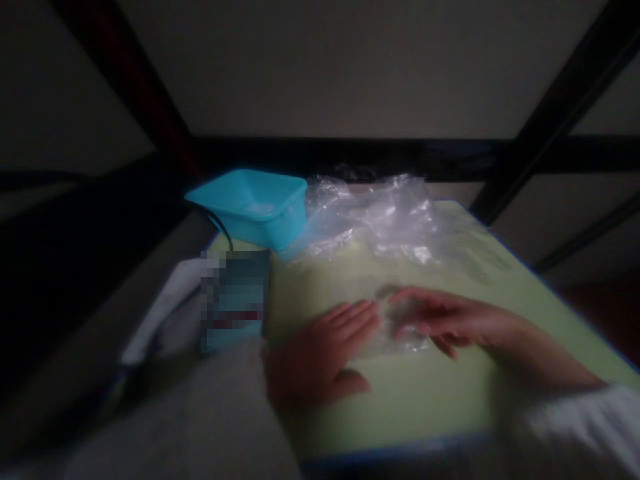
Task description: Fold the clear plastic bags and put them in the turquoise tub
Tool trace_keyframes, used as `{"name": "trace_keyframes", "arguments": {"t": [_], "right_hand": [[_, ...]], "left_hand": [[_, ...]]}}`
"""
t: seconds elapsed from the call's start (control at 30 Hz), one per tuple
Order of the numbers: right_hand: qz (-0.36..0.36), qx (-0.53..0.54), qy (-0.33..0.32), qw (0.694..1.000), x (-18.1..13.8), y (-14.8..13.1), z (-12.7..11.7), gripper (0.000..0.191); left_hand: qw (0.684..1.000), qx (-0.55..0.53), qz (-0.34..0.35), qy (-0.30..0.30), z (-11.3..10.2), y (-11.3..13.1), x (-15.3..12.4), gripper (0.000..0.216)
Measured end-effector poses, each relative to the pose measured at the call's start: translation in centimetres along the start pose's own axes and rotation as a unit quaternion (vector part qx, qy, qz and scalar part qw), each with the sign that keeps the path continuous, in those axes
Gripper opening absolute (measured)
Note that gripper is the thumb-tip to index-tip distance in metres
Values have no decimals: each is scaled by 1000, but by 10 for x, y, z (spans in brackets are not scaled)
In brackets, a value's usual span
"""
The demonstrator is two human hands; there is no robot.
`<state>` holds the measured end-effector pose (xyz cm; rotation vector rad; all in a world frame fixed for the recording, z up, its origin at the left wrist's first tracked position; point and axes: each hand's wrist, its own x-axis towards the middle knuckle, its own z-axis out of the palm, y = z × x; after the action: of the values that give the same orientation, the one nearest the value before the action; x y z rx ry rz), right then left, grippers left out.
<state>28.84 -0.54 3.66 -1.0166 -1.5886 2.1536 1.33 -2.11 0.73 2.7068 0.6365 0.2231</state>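
Note:
My left hand [327, 353] lies flat over the table with its fingers stretched out and the thumb apart, its fingertips at the left edge of a small clear plastic bag [387, 345]. From the right, my right hand [445, 317] reaches in over the other side of this bag. Its fingers are apart and loosely bent, somewhat smeared by motion. Whether they touch the plastic I cannot tell. Behind both hands, a crumpled heap of clear plastic bags [380, 217] spreads across the far part of the table.
A turquoise plastic basin [280, 230] stands at the back left with something pale inside. Nearer, a blurred-out grey-blue flat object [243, 293] lies beside a white object [167, 303]. A black cable [220, 223] hangs over the basin's side. The pale green table [425, 400] has blue edging.

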Motion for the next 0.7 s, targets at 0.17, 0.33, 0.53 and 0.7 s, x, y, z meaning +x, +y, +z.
{"name": "trace_keyframes", "arguments": {"t": [0.17, 0.33, 0.53, 0.7], "right_hand": [[14, 67, -67, 995, 1, 4, -3, 42], [14, 88, -94, 992, 2, 6, -3, 42], [21, 84, -92, 992, 1, 4, -2, 42], [35, 70, -84, 993, -1, 2, -1, 48]], "left_hand": [[1000, 6, 10, -5, -1, 1, 1, 74], [1000, 0, 1, -13, -2, 2, 2, 74], [1000, -9, 1, -12, -2, 2, 2, 73], [1000, -6, -1, -15, -3, 2, 2, 73]]}}
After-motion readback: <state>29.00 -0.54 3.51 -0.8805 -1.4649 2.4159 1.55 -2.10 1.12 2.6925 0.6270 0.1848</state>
